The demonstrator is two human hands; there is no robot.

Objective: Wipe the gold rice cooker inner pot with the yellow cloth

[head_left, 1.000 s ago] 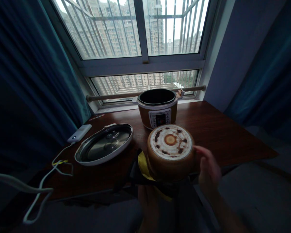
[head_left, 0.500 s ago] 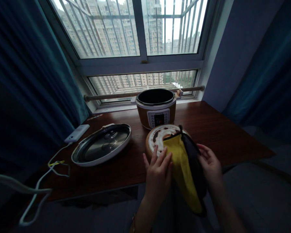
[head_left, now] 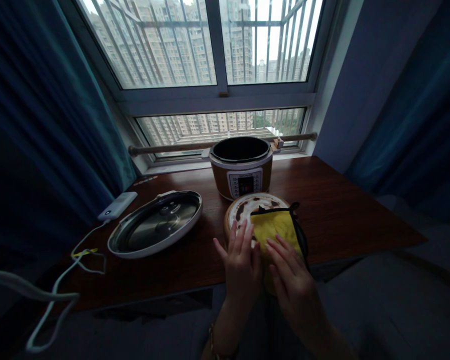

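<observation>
A yellow cloth (head_left: 275,226) with black edging and a dark underside lies over the right part of a round brown-rimmed thing (head_left: 260,199), whose white top bears dark brown patches. I cannot tell what kind of thing it is. My right hand (head_left: 298,287) presses on the cloth with outstretched fingers. Beside it, my left hand (head_left: 242,270) rests its spread fingers on the round thing's near left side, close to the cloth's left edge. Behind both stands a brown and white electric cooker (head_left: 221,177), its lid off and its dark inner pot (head_left: 241,149) showing.
To the left, a round, shiny, white-rimmed piece like an upturned lid (head_left: 155,225) lies on the wooden table (head_left: 333,210). Further left are a white power bank (head_left: 118,206) and a white cable (head_left: 56,287). A barred window (head_left: 219,97) rises behind.
The cloth hung off the table's front with my right hand at its right edge; now it lies folded on the round thing, and my right hand has come left onto it.
</observation>
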